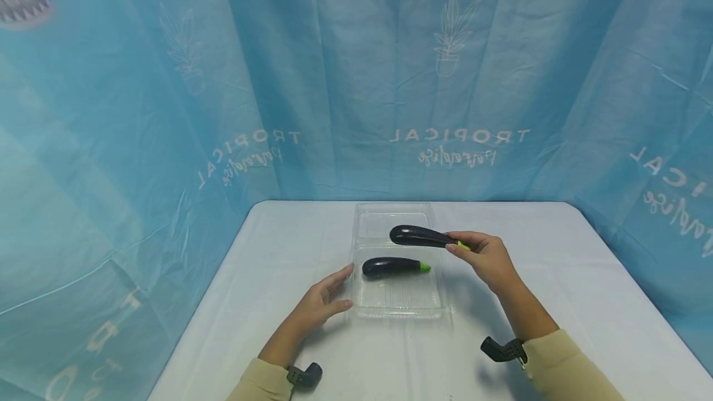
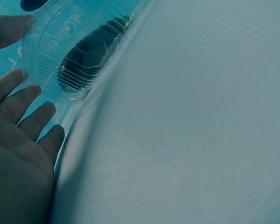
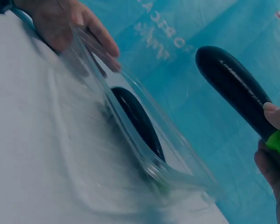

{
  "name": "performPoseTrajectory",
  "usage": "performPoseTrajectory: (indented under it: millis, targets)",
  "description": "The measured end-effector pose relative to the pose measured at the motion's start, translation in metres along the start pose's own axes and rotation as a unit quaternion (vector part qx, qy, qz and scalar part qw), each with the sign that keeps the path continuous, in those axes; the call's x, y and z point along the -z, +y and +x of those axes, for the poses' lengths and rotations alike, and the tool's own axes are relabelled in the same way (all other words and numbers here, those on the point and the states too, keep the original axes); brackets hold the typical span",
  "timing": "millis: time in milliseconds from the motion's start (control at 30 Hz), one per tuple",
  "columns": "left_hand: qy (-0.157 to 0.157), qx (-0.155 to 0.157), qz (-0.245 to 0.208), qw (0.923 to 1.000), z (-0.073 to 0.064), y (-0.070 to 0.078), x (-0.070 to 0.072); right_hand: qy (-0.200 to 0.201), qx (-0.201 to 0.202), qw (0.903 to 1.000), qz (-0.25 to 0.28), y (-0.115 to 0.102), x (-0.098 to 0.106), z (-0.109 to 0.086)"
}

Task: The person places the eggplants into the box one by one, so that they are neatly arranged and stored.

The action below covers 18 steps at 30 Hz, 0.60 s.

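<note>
An eggplant (image 1: 421, 236) with a green stem end is held up by my right hand (image 1: 483, 258), which pinches it near the stem between thumb and fingers. It hangs over the upper part of a clear plastic container (image 1: 398, 296). Inside the container lies another eggplant (image 1: 390, 267), its green end pointing right; the left wrist view shows this eggplant (image 2: 91, 56) through the clear wall. My left hand (image 1: 320, 305) is at the container's left side, fingers and thumb spread along it. In the left wrist view, its fingertips (image 2: 30, 88) are right at the container wall.
The container's clear lid (image 1: 390, 218) lies folded back on the far side. Everything stands on a white-covered table (image 1: 267, 252). A blue printed curtain (image 1: 356, 91) hangs behind and along both sides. A dark strapped device (image 1: 501, 349) sits on each wrist.
</note>
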<state>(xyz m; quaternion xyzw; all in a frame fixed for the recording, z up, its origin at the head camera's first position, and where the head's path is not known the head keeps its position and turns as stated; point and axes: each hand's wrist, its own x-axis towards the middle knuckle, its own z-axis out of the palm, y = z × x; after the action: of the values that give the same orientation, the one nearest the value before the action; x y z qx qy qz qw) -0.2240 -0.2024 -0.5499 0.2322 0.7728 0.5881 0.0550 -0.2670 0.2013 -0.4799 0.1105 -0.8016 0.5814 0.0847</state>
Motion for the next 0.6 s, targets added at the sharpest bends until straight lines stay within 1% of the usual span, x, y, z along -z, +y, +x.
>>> performPoseTrajectory:
  millis: [233,333,467,600]
  targets:
    - [0.005,0.012,0.013,0.9998,-0.001,-0.001,-0.002,-0.050,0.002,0.9978,0.044,-0.004,-0.027,-0.016]
    - [0.006,0.010,0.015,0.9998,-0.001,-0.002,-0.002,-0.066,0.000,0.9969,0.043,-0.003,-0.035,-0.021]
    - [0.008,0.007,0.017,0.9998,0.000,-0.002,-0.003,-0.080,0.014,0.9965,0.017,-0.001,-0.042,-0.026]
    - [0.010,0.006,0.016,0.9998,0.000,-0.002,-0.002,-0.089,0.039,0.9949,-0.026,0.000,-0.045,-0.028]
